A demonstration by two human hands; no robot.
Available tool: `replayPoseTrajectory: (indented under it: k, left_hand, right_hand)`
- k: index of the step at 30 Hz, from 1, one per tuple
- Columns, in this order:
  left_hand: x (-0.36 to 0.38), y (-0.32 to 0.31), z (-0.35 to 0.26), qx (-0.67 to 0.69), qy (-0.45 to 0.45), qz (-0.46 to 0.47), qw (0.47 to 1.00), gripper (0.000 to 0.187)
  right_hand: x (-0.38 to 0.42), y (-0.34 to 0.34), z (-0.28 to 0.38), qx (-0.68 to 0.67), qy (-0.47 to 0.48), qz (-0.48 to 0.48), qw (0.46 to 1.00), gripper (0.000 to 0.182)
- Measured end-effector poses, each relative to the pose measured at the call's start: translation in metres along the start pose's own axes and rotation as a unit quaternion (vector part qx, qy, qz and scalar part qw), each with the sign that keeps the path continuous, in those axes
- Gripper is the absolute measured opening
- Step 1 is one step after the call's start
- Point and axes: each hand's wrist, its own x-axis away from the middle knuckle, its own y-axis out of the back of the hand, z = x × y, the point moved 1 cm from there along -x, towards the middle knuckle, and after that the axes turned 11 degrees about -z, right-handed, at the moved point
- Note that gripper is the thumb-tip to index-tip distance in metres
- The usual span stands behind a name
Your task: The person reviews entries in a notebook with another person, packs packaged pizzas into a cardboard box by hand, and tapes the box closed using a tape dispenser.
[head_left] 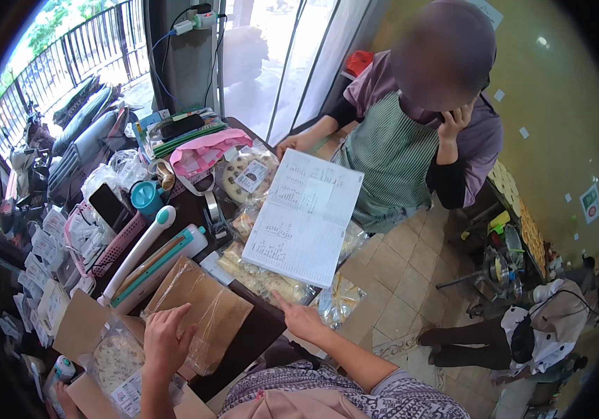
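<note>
My left hand (166, 334) holds nothing, its fingers apart, over the edge of a flat brown cardboard piece (205, 307) in clear plastic. Just below and left of it stands an open cardboard box (86, 325) with a plastic-wrapped, speckled baked item (116, 356) inside, a printed label on it. My right hand (301, 320) points with its index finger at a clear-wrapped baked item (257, 276); fingertip contact is hard to judge. Above that item lies an open notebook (306, 216) with handwriting, partly covering the packages.
Across the table, a person in a striped apron (390, 146) touches the notebook and holds one hand to the ear. A heat sealer (163, 269), pink basket (114, 244) and tape dispenser (213, 209) crowd the left. Another hand (67, 401) shows at lower left.
</note>
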Motion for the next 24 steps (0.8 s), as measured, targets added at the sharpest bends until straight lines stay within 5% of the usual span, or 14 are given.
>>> replayPoseTrajectory:
  k: [3, 7, 10, 12, 17, 24]
  left_hand:
    - [-0.010, -0.016, 0.006, 0.133, 0.118, 0.025, 0.984, 0.033]
    - [-0.024, -0.045, 0.013, 0.164, 0.121, 0.058, 0.977, 0.034]
    - [-0.032, -0.069, 0.016, 0.066, 0.150, 0.169, 0.972, 0.043]
    - [-0.031, -0.085, 0.019, -0.109, 0.137, 0.333, 0.926, 0.060]
    - [-0.039, -0.115, 0.030, -0.131, 0.177, 0.353, 0.909, 0.080]
    - [-0.025, -0.134, 0.037, -0.162, 0.222, 0.411, 0.869, 0.100]
  right_hand:
    - [-0.021, 0.002, -0.006, -0.011, 0.060, -0.046, 0.997, 0.075]
    - [-0.052, 0.026, -0.023, -0.018, 0.054, -0.071, 0.996, 0.065]
    - [-0.068, 0.038, -0.050, -0.014, 0.037, -0.122, 0.992, 0.060]
    - [-0.072, 0.048, -0.065, -0.017, 0.023, -0.137, 0.990, 0.057]
    - [-0.093, 0.068, -0.106, -0.029, -0.010, -0.229, 0.973, 0.050]
    - [-0.146, 0.082, -0.100, 0.023, -0.074, -0.186, 0.980, 0.057]
